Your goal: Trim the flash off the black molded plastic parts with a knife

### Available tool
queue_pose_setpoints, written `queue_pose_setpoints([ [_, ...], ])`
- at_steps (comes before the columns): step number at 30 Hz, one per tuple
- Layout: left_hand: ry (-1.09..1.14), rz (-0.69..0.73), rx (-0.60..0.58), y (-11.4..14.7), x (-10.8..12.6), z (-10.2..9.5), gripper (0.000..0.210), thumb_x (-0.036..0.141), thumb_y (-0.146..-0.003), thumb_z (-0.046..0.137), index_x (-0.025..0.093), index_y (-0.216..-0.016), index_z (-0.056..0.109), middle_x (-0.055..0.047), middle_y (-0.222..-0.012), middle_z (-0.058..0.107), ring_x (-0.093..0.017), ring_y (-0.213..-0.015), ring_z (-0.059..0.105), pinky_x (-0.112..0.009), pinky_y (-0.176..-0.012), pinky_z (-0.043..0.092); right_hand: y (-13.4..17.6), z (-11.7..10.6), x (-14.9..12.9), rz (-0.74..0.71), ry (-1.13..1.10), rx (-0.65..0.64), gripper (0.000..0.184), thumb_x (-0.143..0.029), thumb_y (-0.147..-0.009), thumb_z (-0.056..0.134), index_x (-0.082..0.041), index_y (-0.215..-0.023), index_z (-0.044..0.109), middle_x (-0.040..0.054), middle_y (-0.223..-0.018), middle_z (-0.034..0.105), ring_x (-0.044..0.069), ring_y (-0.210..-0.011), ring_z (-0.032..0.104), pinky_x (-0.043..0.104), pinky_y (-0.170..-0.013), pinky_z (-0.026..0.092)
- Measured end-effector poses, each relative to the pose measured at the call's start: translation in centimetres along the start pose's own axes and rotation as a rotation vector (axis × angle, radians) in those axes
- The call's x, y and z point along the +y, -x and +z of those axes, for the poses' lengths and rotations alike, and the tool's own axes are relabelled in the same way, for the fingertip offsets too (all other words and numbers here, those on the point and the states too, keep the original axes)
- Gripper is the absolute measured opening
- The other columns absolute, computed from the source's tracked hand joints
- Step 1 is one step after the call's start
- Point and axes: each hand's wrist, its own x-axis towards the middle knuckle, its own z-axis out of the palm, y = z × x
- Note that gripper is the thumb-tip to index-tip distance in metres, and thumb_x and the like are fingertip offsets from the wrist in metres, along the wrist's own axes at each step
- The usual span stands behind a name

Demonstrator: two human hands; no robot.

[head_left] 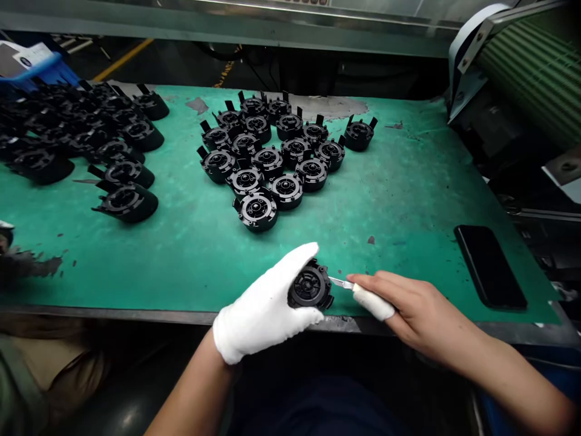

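My left hand (267, 306), in a white glove, is closed around a round black plastic part (310, 284) near the front edge of the table. The part's ribbed, ring-shaped face is turned up toward me. My right hand (399, 303) is bare apart from a white cover on the thumb. It pinches a small knife (341, 283) with a thin metal blade. The blade's tip is at the right rim of the black part; whether it touches cannot be made out. Most of the knife's handle is hidden in my fingers.
Several similar black parts (285, 189) stand grouped on the green tabletop (399, 212), and one (359, 133) sits apart. More black parts (129, 201) crowd the left. A black phone (490, 266) lies at right, below a green ribbed conveyor belt (535, 66). A blue bin (59, 69) is at far left.
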Motion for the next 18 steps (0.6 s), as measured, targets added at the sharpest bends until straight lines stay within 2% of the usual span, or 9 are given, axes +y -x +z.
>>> queue_pose_setpoints([
  [2, 0.019, -0.022, 0.034, 0.2, 0.3, 0.4, 0.107, 0.046, -0.071, 0.085, 0.030, -0.157, 0.023, -0.004, -0.163, 0.033, -0.025, -0.149, 0.035, -0.043, -0.125, 0.032, 0.3, 0.3, 0.0, 0.013, 0.035, -0.012, 0.046, -0.018, -0.100, 0.038, -0.030, -0.143, 0.051, 0.0047, -0.100, 0.067, 0.020, -0.082, 0.066, 0.034, -0.070, 0.052],
  [5, 0.037, -0.056, 0.157, 0.4, 0.7, 1.4, 0.109, 0.061, -0.067, 0.083, 0.026, -0.154, 0.029, -0.009, -0.158, 0.041, -0.029, -0.145, 0.042, -0.046, -0.122, 0.037, 0.1, 0.4, -0.4, 0.009, 0.010, -0.015, 0.045, -0.019, -0.100, 0.039, -0.026, -0.143, 0.051, 0.0067, -0.105, 0.067, 0.022, -0.087, 0.066, 0.036, -0.074, 0.053],
  [10, 0.011, -0.051, 0.298, 0.2, 0.8, 3.1, 0.093, 0.059, -0.071, 0.082, 0.024, -0.147, 0.040, -0.009, -0.147, 0.053, -0.028, -0.136, 0.052, -0.045, -0.118, 0.043, -0.6, 0.4, -1.2, -0.006, 0.013, -0.068, 0.047, -0.013, -0.093, 0.043, -0.020, -0.137, 0.056, 0.0088, -0.111, 0.069, 0.025, -0.095, 0.067, 0.041, -0.081, 0.056],
  [18, 0.003, -0.027, 0.322, 0.1, 0.6, 3.2, 0.088, 0.059, -0.071, 0.082, 0.023, -0.143, 0.045, -0.009, -0.143, 0.057, -0.028, -0.133, 0.055, -0.045, -0.117, 0.044, -0.9, 0.3, -1.8, 0.059, 0.074, -0.150, 0.051, -0.011, -0.090, 0.045, -0.022, -0.139, 0.056, 0.0082, -0.109, 0.069, 0.025, -0.095, 0.068, 0.041, -0.083, 0.056],
])
